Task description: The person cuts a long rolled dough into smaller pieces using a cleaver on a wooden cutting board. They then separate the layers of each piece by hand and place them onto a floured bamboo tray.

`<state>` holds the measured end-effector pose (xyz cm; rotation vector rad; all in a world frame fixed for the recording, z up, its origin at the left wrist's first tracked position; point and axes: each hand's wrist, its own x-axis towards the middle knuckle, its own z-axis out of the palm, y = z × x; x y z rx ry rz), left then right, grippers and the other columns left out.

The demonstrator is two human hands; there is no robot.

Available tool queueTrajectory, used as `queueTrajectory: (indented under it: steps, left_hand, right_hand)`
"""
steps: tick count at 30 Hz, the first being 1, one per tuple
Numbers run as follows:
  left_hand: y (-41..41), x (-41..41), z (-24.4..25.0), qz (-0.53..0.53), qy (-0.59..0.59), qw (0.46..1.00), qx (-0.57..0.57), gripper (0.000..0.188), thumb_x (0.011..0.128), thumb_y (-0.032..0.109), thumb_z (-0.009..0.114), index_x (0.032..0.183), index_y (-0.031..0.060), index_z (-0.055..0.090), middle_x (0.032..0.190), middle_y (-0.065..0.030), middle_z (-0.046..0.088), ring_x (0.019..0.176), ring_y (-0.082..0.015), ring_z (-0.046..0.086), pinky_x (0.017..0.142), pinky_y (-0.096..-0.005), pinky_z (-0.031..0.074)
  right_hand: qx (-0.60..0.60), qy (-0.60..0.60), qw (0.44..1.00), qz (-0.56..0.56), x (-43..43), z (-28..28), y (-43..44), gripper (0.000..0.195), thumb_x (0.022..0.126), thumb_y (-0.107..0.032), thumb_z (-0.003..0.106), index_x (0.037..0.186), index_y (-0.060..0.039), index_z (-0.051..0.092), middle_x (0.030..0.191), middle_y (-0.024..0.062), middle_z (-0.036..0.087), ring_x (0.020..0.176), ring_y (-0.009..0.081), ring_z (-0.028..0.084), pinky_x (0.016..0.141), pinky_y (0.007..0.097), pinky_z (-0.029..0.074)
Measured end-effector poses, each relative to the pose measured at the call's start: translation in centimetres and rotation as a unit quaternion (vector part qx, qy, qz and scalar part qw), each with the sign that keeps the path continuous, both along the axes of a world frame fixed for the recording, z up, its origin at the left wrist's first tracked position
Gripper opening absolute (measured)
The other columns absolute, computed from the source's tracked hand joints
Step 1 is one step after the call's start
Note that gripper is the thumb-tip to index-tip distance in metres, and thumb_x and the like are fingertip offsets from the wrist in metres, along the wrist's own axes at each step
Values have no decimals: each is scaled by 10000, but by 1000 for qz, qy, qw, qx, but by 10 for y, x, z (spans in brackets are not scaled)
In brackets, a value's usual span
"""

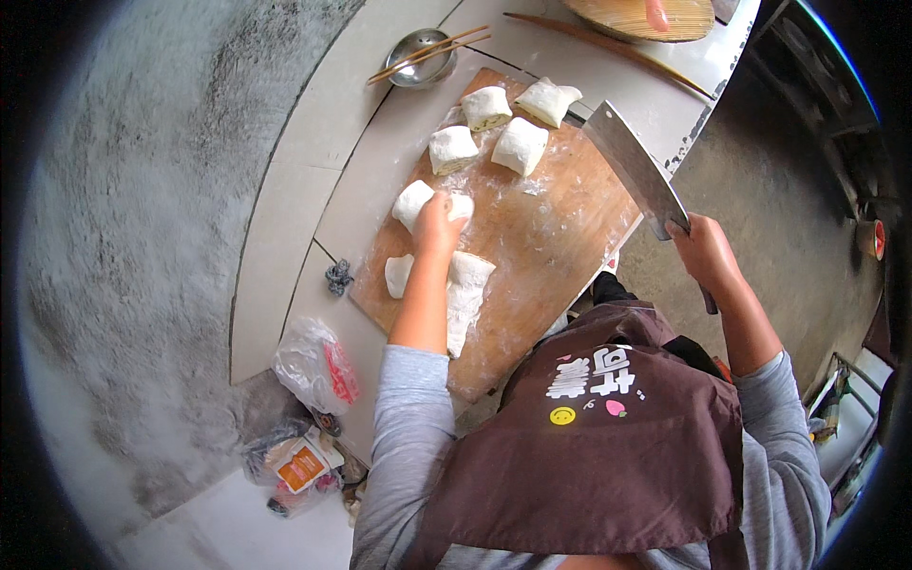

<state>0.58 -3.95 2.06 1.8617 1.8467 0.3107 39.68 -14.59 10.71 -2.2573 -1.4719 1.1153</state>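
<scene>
A floured wooden board (556,206) lies on the tiled counter with several cut pieces of rolled dough on it; one piece (521,147) shows near the board's upper middle. My left hand (436,222) grips a small dough piece (462,206), beside another piece (412,203) at the board's left edge. Nearer to me lie a longer length of dough (467,299) and a short piece (398,276), partly behind my left forearm. My right hand (698,249) holds a cleaver (638,171) by its handle, its blade raised near the board's right corner.
A metal bowl (425,68) with chopsticks across it stands beyond the board. A tapered wooden rolling pin (613,50) and a round slatted lid (641,18) lie at the top. A steel scourer (338,277) and plastic bags (313,360) are at the left.
</scene>
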Motion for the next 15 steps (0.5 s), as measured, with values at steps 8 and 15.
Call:
queueTrajectory:
  steps: [8,15]
  left_hand:
    - [4,0,2,198,-563,799,-70,373,752,25,684,1084,14,515,1031,-70,589,916,-192,582,796,-319,485]
    - [-3,18,-25,159,-446,881,-6,544,734,-60,645,1227,0,423,1134,-95,536,1038,-184,526,902,-307,435]
  right_hand:
    - [-11,16,1000,-22,1,-2,2,265,839,-206,551,799,56,557,619,237,480,531,290,485,565,414,413]
    - [-3,1,1000,15,-12,11,0,280,842,-216,556,827,63,577,637,253,511,547,280,525,567,405,425]
